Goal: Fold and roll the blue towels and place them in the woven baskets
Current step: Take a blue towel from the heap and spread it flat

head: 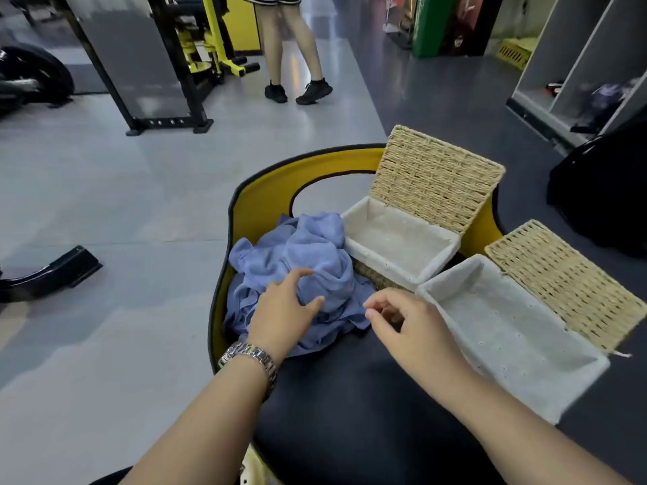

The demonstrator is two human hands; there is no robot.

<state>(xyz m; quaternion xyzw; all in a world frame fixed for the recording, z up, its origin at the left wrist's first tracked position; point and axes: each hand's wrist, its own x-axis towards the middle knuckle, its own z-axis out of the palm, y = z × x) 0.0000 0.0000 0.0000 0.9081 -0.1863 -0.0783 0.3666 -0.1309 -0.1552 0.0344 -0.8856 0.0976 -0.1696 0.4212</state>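
Observation:
A crumpled heap of blue towels (297,260) lies on the left part of a black padded surface (350,397) with a yellow rim. My left hand (283,309), a metal watch on its wrist, rests on the heap with fingers spread and lightly curved. My right hand (402,320) hovers just right of the heap, fingers loosely curled, holding nothing. Two woven baskets with white cloth liners stand open to the right: the far basket (353,218) touches the heap, and the near basket (577,383) sits beside my right hand. Both liners hold nothing.
The baskets' woven lids (437,180) stand tilted back. Another person's legs (290,47) are on the floor beyond. Yellow-black gym machines (196,47) stand at the back left, grey lockers (577,64) and a black bag (602,194) on the right.

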